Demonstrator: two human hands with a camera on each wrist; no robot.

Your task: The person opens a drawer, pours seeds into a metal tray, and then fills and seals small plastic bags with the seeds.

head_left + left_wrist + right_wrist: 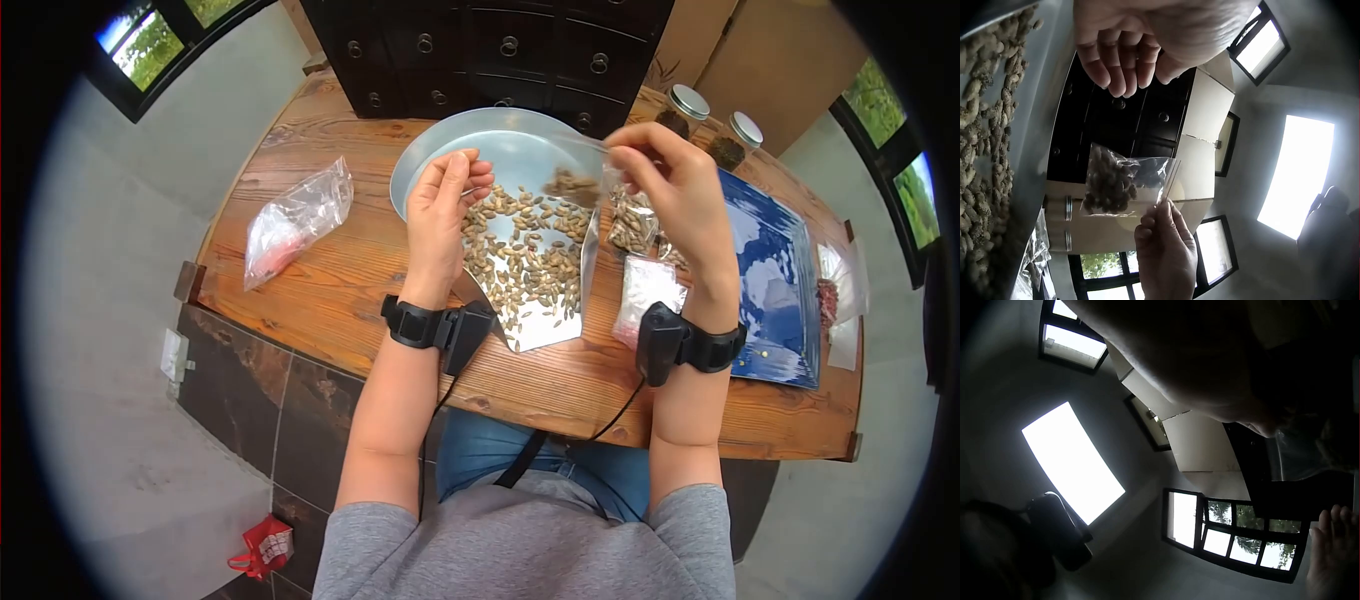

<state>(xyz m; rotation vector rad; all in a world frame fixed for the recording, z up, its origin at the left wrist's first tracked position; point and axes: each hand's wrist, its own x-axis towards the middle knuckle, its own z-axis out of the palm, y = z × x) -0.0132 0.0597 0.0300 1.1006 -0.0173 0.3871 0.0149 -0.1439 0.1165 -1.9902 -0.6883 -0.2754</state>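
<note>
My right hand [685, 185] pinches the top edge of a clear zip bag [1113, 187] between thumb and fingers. Small brown oval pods lie bunched in the bag, which hangs over the right side of a round metal pan [405, 165]. Across from it, my left hand [437, 205] is raised over the pan's left side, fingers loosely bent and holding nothing. Many more brown oval pods [525, 265] are spread in the pan and down its tapering spout [545, 333], which points toward me. In the right wrist view the pinching fingers are dark and partly hidden.
Left of the pan lies a clear plastic bag [298, 222]. On the right are bagged pods [632, 225], a silvery packet [650, 288], a blue tray [768, 290] and a bag of reddish bits [828, 300]. Two lidded jars [735, 142] and a dark drawer cabinet [480, 60] stand behind.
</note>
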